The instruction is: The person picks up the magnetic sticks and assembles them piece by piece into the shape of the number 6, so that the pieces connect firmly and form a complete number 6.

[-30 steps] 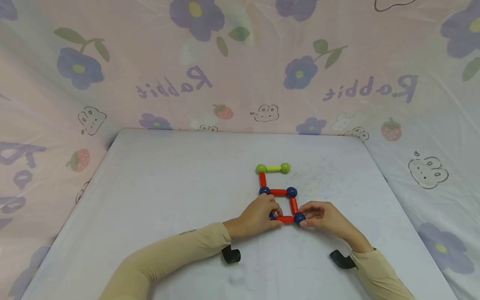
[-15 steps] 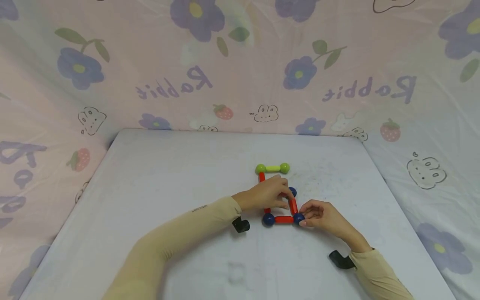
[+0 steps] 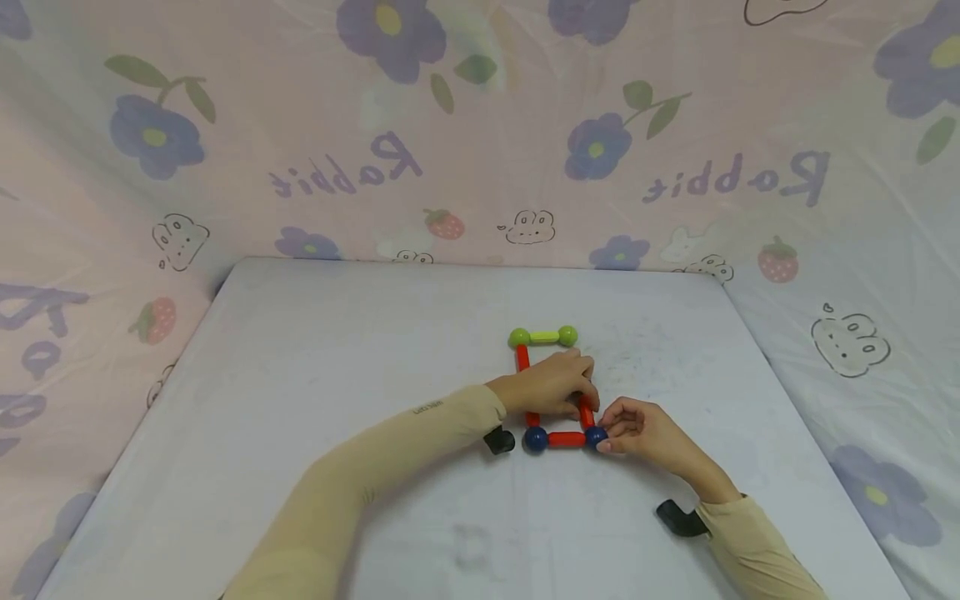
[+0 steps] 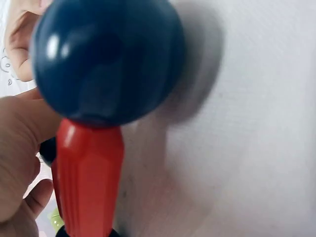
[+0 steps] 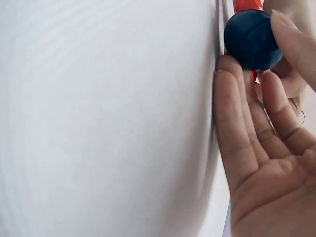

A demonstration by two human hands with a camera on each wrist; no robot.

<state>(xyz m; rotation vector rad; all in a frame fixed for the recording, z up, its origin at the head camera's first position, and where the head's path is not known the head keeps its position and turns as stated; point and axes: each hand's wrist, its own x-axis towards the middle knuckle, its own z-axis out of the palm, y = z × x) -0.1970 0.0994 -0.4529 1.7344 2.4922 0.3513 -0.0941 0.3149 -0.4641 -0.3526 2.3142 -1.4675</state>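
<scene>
On the white tabletop lies a flat figure of magnetic balls and rods. My left hand (image 3: 551,383) reaches over its middle, and its thumb and fingers pinch the right red rod (image 3: 588,414) near the top. The upper blue balls and the rod between them are hidden under that hand. My right hand (image 3: 637,433) holds the lower right blue ball (image 3: 595,437) between thumb and fingertips; the right wrist view shows this blue ball (image 5: 253,39) closely. A lower left blue ball (image 3: 536,439) joins the bottom red rod (image 3: 566,439); it looms large in the left wrist view.
Two green balls (image 3: 519,337) linked by a light green rod (image 3: 544,337) form the far end of the figure, above the left red rod (image 3: 522,358). A patterned cloth (image 3: 480,167) hangs behind the table (image 3: 360,333). Black wrist-worn pieces (image 3: 681,518) show below both hands.
My left hand has left the lower left blue ball and moved up and right to the right red rod. The right hand has stayed at its ball.
</scene>
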